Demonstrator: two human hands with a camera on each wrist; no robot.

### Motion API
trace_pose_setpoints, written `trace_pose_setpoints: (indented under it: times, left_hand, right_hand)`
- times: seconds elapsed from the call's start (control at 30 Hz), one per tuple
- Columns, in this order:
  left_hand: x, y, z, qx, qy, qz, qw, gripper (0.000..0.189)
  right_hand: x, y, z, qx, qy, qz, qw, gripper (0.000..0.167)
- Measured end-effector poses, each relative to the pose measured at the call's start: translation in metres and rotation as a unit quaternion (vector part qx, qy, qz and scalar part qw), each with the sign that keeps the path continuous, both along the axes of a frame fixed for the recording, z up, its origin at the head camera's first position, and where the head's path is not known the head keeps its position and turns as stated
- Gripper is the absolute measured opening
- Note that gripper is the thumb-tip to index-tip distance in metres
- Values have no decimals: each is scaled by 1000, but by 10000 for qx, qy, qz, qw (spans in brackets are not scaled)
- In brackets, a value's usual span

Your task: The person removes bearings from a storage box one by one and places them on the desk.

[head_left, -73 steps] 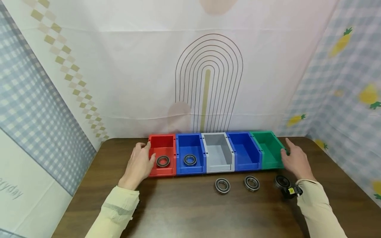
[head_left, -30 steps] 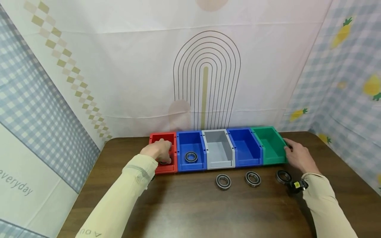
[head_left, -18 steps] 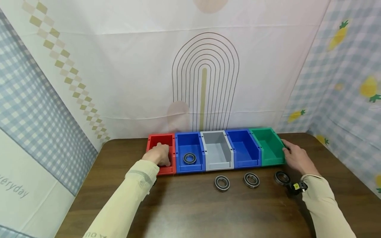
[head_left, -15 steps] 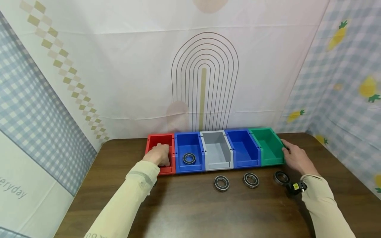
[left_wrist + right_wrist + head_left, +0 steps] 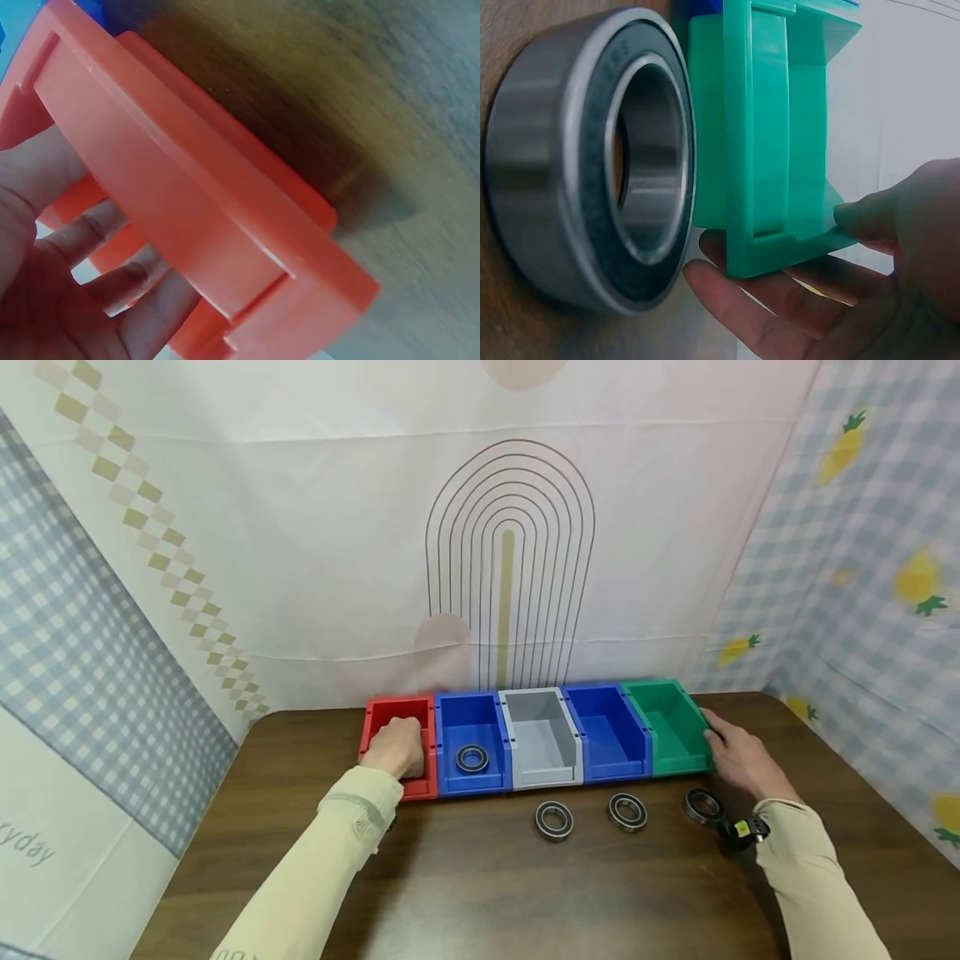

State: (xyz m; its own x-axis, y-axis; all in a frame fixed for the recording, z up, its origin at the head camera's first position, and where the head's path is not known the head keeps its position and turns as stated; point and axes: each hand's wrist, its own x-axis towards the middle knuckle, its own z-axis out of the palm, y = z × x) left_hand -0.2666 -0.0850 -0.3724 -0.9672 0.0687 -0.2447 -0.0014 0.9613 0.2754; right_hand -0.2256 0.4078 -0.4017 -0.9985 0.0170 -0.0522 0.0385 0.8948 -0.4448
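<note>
My left hand (image 5: 397,747) reaches down into the red bin (image 5: 429,787) at the row's left end. In the left wrist view its fingers (image 5: 150,311) go behind the bin's front lip. Their tips are hidden, so I cannot tell whether they hold the bearing seen there earlier. My right hand (image 5: 746,764) grips the right side wall of the green bin (image 5: 675,735), with the thumb over the rim and the other fingers along the outside. In front of that bin lies a ball bearing (image 5: 536,165), close by my right wrist.
Between the red and green bins stand a blue bin (image 5: 468,714) with a bearing (image 5: 472,758) inside, a grey bin (image 5: 542,739) and another blue bin (image 5: 606,735). Two bearings lie on the table before them, the left one (image 5: 553,821) and the middle one (image 5: 627,812). A patterned cloth (image 5: 337,527) hangs behind.
My left hand has moved from the red bin's left wall into the bin, covering the bearing there. My right hand has closed in on the green bin's side. The view has shifted slightly.
</note>
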Motion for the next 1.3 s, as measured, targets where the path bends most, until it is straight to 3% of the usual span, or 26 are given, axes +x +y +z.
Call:
trace_pose_setpoints:
  times: [0.5,0.73,1.0,1.3]
  left_hand:
    - [-3,-4,2,90,-64,61,9999,29]
    - [-4,-5,1,-12,263,-168,9995,23]
    - [-2,-7,5,45,201,-177,9996,22]
    - [4,-11,11,29,352,-424,9985,22]
  right_hand:
    - [0,0,-1,-235,-59,17,9997,57]
    - [1,-2,1,-264,-140,46,9995,58]
    - [1,-2,0,-290,-123,54,9995,58]
    - [1,-3,-1,-350,-146,41,9993,58]
